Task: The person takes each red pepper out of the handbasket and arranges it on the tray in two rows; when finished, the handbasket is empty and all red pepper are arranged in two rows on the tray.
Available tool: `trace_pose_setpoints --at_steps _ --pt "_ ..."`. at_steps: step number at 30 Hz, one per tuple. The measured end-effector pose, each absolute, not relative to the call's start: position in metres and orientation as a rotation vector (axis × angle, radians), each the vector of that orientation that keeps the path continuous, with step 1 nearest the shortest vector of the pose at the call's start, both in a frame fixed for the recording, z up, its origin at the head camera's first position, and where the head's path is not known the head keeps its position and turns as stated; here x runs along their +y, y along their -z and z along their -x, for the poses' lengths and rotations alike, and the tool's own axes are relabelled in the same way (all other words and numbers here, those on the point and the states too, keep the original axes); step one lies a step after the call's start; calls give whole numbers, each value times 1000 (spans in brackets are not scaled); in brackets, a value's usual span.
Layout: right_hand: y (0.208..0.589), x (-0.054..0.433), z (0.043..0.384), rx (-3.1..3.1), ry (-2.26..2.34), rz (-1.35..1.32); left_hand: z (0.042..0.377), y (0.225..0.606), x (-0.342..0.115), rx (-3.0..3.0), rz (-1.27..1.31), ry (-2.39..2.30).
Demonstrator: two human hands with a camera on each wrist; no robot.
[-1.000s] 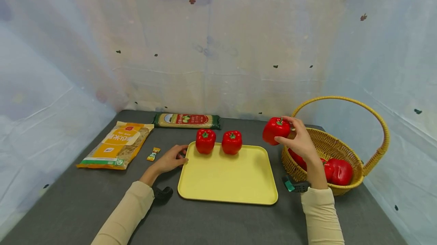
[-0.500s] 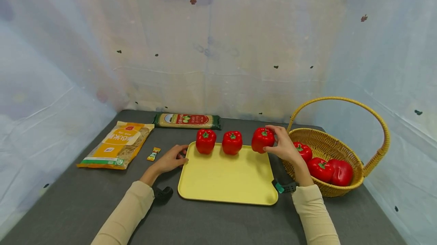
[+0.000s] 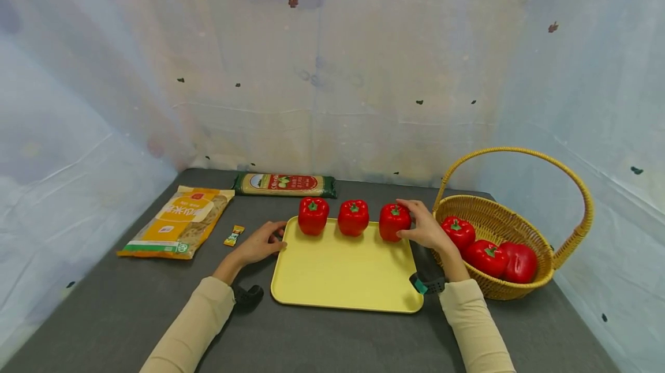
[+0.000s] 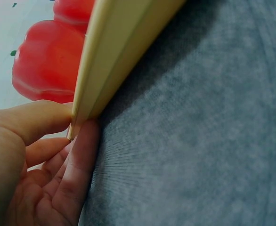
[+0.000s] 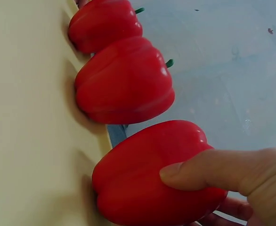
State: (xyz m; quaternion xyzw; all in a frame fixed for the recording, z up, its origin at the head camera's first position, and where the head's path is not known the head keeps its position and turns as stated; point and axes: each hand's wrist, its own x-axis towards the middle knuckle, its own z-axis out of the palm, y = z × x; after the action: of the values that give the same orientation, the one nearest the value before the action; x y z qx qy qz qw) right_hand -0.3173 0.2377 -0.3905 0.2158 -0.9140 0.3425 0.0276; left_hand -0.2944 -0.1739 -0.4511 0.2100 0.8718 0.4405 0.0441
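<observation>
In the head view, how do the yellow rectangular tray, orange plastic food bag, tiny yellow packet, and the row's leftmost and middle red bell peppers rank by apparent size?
1. Yellow rectangular tray
2. Orange plastic food bag
3. Leftmost red bell pepper and middle red bell pepper: too alike to rank
4. Tiny yellow packet

We are reading "Olivoila" on the packet [image 3: 284,185] left of centre; the leftmost bag [image 3: 179,222] is showing blurred characters.

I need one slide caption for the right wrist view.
The right hand holds one red pepper; two more peppers stand beyond.
</observation>
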Motion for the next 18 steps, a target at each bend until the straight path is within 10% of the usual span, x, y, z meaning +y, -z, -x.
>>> trace_pose_setpoints --at_steps 18 --pt "396 236 322 -2832 -1066 -620 299 456 -178 2654 -636 -1372"
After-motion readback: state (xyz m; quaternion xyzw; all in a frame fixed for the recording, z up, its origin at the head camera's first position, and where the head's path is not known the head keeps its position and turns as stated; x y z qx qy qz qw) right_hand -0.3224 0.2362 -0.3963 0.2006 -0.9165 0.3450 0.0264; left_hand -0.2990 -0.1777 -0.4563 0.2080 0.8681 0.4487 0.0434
